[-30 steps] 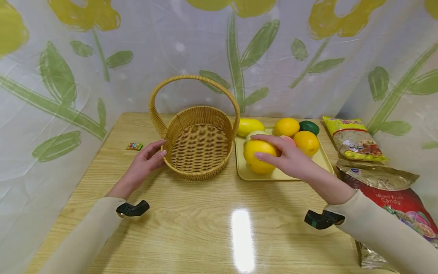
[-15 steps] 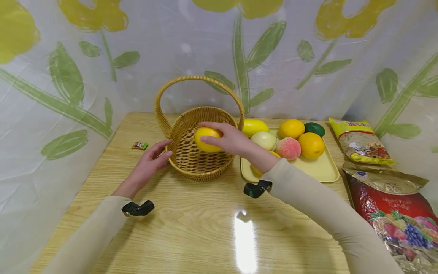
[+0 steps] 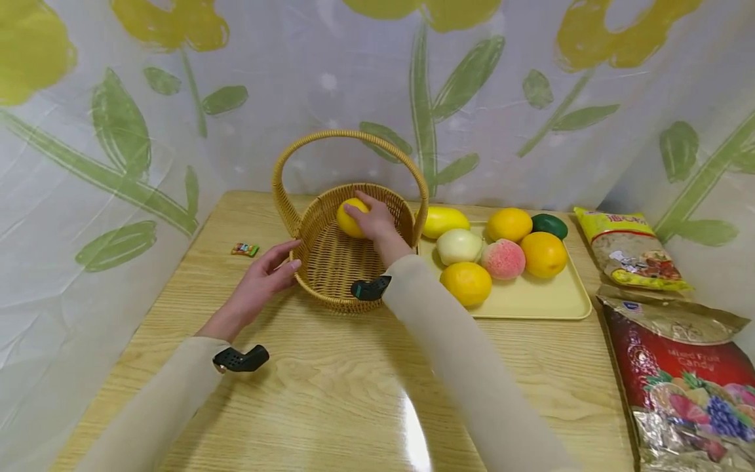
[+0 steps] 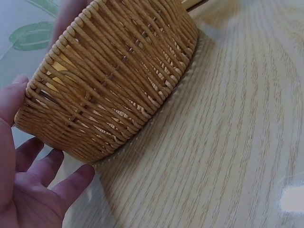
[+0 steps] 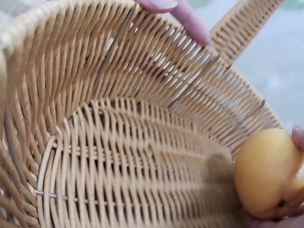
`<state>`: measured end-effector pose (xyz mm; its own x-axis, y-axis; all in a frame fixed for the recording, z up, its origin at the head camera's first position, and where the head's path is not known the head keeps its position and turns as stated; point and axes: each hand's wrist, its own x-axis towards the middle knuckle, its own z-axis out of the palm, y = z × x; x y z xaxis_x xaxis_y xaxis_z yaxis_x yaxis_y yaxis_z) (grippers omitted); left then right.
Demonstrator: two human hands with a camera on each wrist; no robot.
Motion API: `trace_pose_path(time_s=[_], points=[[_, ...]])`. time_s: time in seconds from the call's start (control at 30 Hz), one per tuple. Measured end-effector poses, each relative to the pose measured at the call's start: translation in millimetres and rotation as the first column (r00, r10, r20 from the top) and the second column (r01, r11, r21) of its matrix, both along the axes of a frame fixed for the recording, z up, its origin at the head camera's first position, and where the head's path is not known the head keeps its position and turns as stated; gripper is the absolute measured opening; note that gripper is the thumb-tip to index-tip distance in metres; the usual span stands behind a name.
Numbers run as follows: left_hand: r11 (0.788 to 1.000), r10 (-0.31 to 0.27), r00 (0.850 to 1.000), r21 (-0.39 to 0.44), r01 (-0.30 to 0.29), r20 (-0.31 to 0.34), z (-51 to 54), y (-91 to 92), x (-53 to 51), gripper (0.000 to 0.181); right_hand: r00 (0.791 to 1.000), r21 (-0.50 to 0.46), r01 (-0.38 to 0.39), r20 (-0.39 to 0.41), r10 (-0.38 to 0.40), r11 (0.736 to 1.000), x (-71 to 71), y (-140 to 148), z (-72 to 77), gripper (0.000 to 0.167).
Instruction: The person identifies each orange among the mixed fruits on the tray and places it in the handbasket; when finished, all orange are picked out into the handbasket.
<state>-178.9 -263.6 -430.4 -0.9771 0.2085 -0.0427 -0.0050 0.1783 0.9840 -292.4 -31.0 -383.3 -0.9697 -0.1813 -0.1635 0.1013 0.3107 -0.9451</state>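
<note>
The wicker basket with a tall arched handle stands on the wooden table. Its left rim is gripped by my left hand, thumb at the rim and fingers against the outer wall, as the left wrist view shows with the hand beside the weave. Inside the basket, toward the back, my right hand holds a yellow-orange fruit. In the right wrist view that fruit is at the right edge, above or on the woven bottom; I cannot tell which.
Right of the basket, a pale yellow tray holds several fruits, among them a peach and a white-green one. A yellow food bag and a red candy bag lie at the far right. A small wrapped candy lies left.
My right hand has carried the yellow-orange fruit leftward from the tray into the basket and then toward its back. The left hand has stayed on the basket rim.
</note>
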Motion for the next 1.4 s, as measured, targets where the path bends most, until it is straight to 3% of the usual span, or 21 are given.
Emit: trace_pose_path(time_s=[0.3,0.4,0.6,0.8,1.0,1.07,1.17,1.3,1.4], points=[[1.000,0.004,1.000,0.001,-0.004,-0.003,1.4,1.4,0.8,0.058,1.000,-0.002,-0.004,0.001,0.004,1.000,-1.2,-7,-9.2,0.051],[1.000,0.007,1.000,-0.003,-0.007,0.000,1.4,1.2,1.1,0.058,0.998,0.087,-0.050,-0.025,0.052,0.995,-2.9,-6,-9.1,0.055],[1.000,0.014,1.000,-0.010,-0.014,0.002,0.4,-0.2,0.7,0.058,0.984,0.282,-0.108,-0.107,0.144,0.953,-6.3,-4,-9.2,0.062],[1.000,0.006,1.000,-0.006,-0.006,0.000,0.3,0.8,0.8,0.057,0.988,0.260,-0.075,-0.114,0.107,0.963,-6.1,-3,-9.4,0.058],[1.000,0.003,1.000,-0.006,-0.003,-0.004,1.4,1.3,0.9,0.058,0.980,0.299,-0.118,-0.119,0.160,0.947,-7.5,-1,-2.2,0.059],[1.000,0.005,1.000,-0.008,-0.005,-0.005,1.4,1.9,0.7,0.058,0.972,0.341,-0.155,-0.118,0.206,0.927,-8.0,2,2.5,0.059],[1.000,0.007,1.000,-0.009,-0.007,-0.004,1.5,2.5,0.2,0.056,0.945,0.425,-0.227,-0.122,0.304,0.876,-7.8,5,10.5,0.060],[1.000,0.007,1.000,-0.020,-0.007,0.005,2.6,2.6,0.4,0.056,0.890,0.515,-0.317,-0.130,0.438,0.797,0.4,12,24.0,0.062],[0.999,0.009,1.000,-0.033,-0.008,0.011,3.3,2.0,1.3,0.058,0.841,0.550,-0.364,-0.152,0.519,0.751,15.2,20,36.2,0.063]])
